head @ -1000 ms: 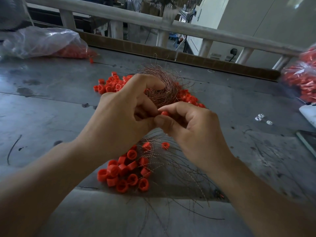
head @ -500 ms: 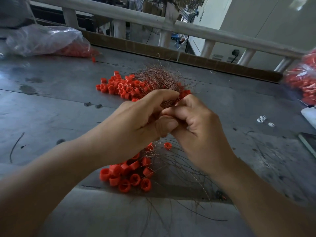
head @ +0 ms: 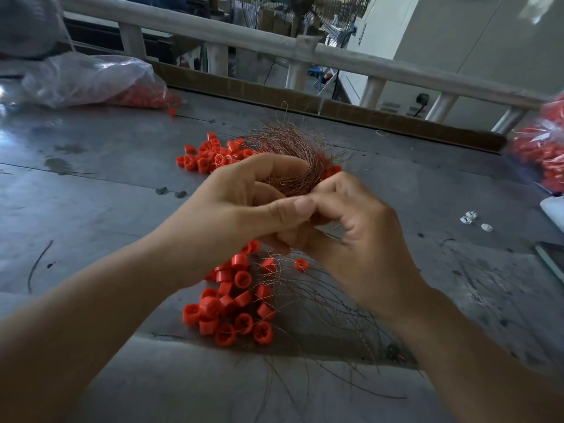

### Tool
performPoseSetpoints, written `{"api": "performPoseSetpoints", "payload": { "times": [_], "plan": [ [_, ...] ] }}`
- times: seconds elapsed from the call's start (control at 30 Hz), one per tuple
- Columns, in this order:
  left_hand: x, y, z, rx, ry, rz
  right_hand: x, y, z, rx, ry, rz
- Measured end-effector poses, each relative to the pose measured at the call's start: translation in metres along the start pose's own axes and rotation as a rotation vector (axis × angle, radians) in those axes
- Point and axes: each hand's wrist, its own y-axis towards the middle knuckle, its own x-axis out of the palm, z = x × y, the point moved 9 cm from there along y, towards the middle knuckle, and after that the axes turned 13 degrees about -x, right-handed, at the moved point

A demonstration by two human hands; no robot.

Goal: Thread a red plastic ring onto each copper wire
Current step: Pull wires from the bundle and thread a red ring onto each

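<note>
My left hand grips a thick curved bundle of copper wires above the grey metal table. My right hand meets it thumb to thumb, fingers curled in a pinch, with one thin copper strand showing between them. Any ring at the pinch is hidden. A loose pile of red plastic rings lies behind the hands. Under them sits a nearer heap of red rings on wires that fan out toward me.
A clear plastic bag of red rings lies at the back left, another bag at the right edge. Small white pieces and a dark flat object lie at the right. A pale railing runs behind the table.
A red ring showed between my right fingertips a second ago; the hands have since closed together and it is hidden. Both hands have stayed in about the same place.
</note>
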Motion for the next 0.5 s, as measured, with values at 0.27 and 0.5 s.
{"api": "performPoseSetpoints", "payload": {
  "times": [0.27, 0.5],
  "plan": [
    [-0.026, 0.001, 0.009, -0.021, -0.074, 0.082, -0.013, 0.002, 0.003, 0.029, -0.023, 0.032],
    [-0.041, 0.003, 0.008, -0.069, 0.022, 0.109, -0.008, 0.001, 0.011, 0.082, -0.053, -0.124]
  ]
}}
